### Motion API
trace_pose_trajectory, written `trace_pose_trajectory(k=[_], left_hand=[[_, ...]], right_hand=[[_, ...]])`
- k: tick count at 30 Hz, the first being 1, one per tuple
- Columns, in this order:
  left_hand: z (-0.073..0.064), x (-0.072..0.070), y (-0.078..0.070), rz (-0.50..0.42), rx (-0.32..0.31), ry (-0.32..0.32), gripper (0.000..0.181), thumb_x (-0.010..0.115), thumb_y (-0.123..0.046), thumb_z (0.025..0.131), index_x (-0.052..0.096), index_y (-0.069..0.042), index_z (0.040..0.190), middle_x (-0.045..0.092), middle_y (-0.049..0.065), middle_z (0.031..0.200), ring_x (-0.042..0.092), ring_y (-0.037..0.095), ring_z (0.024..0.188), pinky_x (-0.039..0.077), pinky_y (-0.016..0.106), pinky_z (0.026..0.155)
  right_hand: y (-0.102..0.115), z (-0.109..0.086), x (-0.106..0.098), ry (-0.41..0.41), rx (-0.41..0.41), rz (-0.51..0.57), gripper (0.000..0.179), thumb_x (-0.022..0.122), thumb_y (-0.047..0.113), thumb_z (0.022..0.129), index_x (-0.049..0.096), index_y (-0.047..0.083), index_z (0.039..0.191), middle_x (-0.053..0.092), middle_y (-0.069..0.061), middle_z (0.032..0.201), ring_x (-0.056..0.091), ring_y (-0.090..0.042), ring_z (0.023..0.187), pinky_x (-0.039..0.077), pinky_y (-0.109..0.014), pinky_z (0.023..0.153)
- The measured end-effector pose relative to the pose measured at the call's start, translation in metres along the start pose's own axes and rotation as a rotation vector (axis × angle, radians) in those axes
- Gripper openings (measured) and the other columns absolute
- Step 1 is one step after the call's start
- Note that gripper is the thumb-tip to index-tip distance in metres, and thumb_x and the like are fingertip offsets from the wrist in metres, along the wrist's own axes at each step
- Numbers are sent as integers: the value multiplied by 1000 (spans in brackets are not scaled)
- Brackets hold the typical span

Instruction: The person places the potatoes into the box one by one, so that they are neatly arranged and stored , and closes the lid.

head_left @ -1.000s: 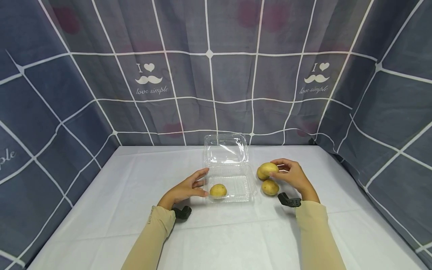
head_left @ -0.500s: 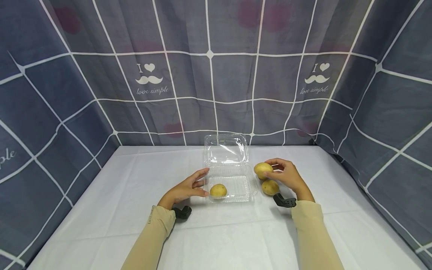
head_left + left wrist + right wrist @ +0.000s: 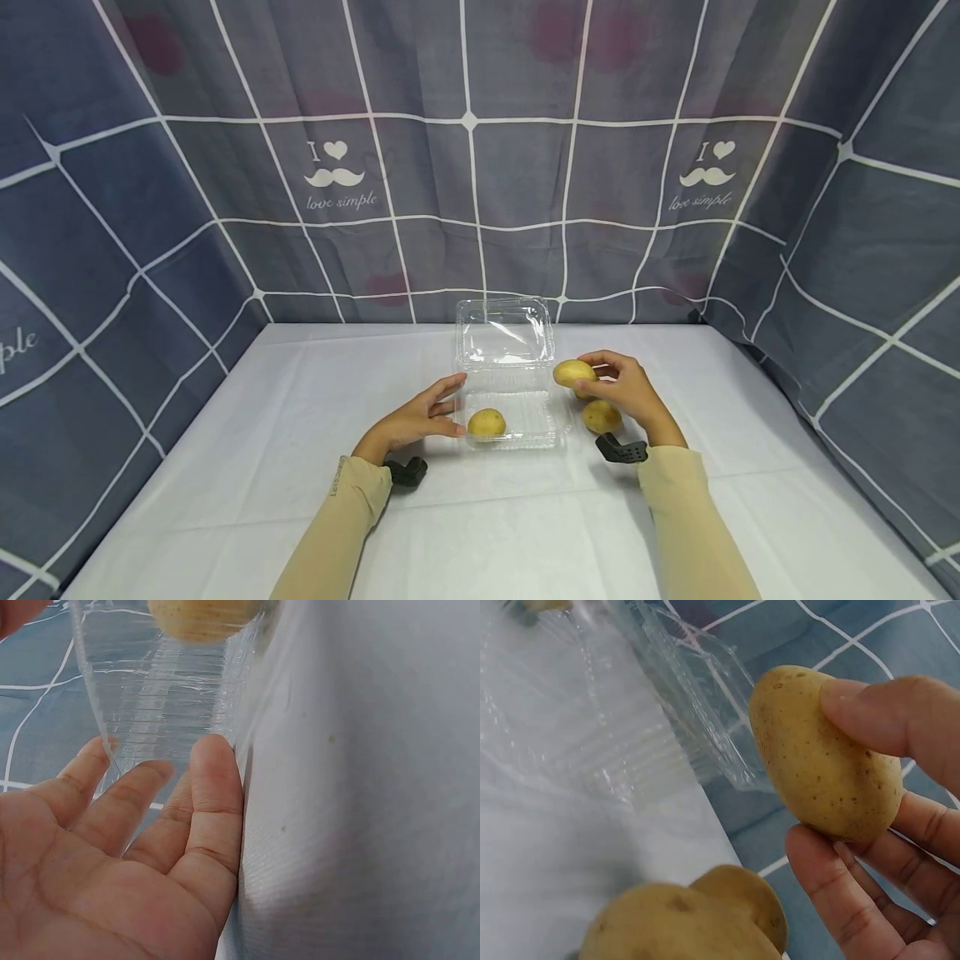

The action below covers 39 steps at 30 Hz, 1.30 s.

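My right hand pinches a yellow potato between thumb and fingers, raised beside the right rim of a clear plastic clamshell box. Two other potatoes sit under it by the box: a nearer one, and one mostly hidden behind the held potato but showing as a brown-yellow bulge in the right wrist view. Inside the box, at its front left corner, lies a single potato. At the box's left side my left hand has its fingers spread, with fingertips right at the plastic wall.
The box's clear lid stands open toward the back of the white-covered table. Dark checked cloth hangs behind the table and along both sides. A black wrist mount sits on each wrist.
My right hand has carried its potato leftward, away from the two potatoes on the table and up to the box's right edge. My left hand stays in place at the box.
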<state>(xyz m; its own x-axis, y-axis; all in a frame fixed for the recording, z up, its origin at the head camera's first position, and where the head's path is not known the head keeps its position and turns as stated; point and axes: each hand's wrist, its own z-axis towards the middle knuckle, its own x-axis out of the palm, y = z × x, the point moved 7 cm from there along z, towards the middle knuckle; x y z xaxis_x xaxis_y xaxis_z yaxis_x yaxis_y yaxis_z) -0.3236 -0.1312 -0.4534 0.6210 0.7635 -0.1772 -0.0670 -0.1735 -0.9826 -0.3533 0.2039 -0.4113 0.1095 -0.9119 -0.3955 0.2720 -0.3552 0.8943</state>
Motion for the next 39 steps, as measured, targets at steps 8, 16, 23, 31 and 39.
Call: trace_pose_trajectory(k=[8, 16, 23, 31, 39], left_hand=[[1, -1, 3, 5, -1, -6, 103, 80, -6, 97, 11, -1, 173, 8, 22, 180, 24, 50, 160, 37, 61, 123], [0, 0, 1, 5, 4, -6, 102, 80, -6, 97, 12, -2, 173, 8, 21, 180, 24, 50, 160, 36, 61, 124], [0, 0, 1, 3, 1, -7, 102, 80, -6, 97, 12, -2, 173, 8, 21, 180, 24, 50, 161, 36, 60, 124], [0, 0, 1, 2, -6, -10, 102, 80, -6, 97, 12, -2, 173, 9, 21, 180, 24, 49, 161, 35, 60, 125], [2, -1, 3, 6, -11, -12, 102, 80, -6, 97, 13, -3, 173, 9, 21, 180, 24, 49, 161, 38, 58, 124]], right_hand=[[6, 3, 10, -1, -19, 16, 42, 83, 3, 92, 70, -10, 129, 72, -24, 125, 69, -18, 104, 59, -22, 83], [10, 6, 21, 6, -8, 16, 42, 84, 5, 92, 70, -9, 129, 71, -23, 128, 73, -30, 111, 58, -21, 86], [15, 6, 33, 22, -15, 12, 42, 84, 8, 91, 71, -7, 128, 72, -22, 126, 72, -30, 110, 58, -22, 87], [19, 7, 44, 40, -21, 9, 42, 85, 8, 91, 72, -6, 128, 73, -21, 125, 71, -27, 108, 58, -23, 85], [28, 7, 56, 47, -33, 39, 41, 87, 4, 89, 72, -7, 125, 73, -20, 123, 71, -37, 110, 60, -24, 85]])
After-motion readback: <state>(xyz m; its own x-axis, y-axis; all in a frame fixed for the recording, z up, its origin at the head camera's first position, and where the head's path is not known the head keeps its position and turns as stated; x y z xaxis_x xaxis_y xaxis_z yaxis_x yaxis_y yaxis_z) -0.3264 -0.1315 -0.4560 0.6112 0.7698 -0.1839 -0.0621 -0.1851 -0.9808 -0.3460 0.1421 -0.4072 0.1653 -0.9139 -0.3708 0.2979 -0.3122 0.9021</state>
